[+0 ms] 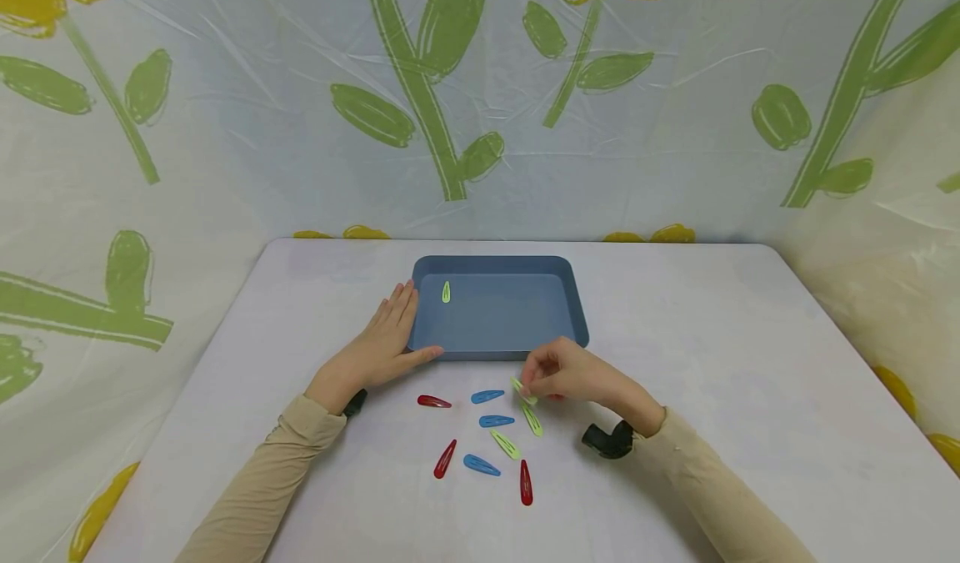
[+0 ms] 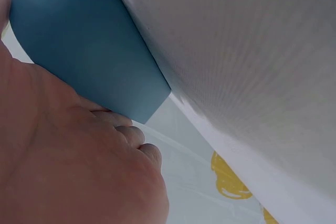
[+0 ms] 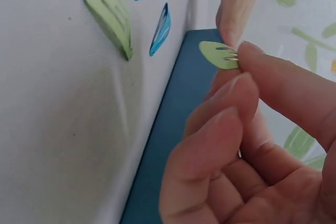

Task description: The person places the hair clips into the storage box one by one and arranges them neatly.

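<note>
Between thumb and fingertips, my right hand pinches a light green hair clip, raised off the table just in front of the tray's near edge. My left hand lies with straight fingers along the left side of the blue tray, its thumb at the near left corner. Inside the tray, toward its left, is one green clip. On the table in front are two more green clips, three blue clips and three red clips.
A white table with rounded far corners carries everything. Behind it hangs a pale sheet printed with green leaves and yellow flowers. A black strap piece is at the right wrist.
</note>
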A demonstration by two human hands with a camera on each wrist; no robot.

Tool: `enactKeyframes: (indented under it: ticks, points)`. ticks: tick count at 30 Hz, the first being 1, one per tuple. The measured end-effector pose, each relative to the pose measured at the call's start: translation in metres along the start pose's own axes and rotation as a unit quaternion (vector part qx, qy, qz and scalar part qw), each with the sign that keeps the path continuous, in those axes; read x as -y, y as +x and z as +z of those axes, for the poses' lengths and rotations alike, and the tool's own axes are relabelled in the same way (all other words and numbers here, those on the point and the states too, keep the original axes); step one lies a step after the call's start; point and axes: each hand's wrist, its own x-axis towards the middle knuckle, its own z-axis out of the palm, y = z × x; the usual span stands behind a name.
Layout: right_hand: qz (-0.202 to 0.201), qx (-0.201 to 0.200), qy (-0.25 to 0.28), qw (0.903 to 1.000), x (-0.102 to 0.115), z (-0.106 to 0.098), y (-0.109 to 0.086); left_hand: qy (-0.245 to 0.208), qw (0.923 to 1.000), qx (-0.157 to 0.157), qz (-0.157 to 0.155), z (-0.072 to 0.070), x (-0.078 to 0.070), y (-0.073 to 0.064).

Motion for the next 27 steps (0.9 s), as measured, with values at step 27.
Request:
enactKeyframes:
  ticks: [27]
  points:
    - [-0.029, -0.024, 0.049, 0.9981, 0.025, -0.020, 0.007, 0.001, 1.0000, 0.001, -0.004, 0.000, 0.000, 0.001]
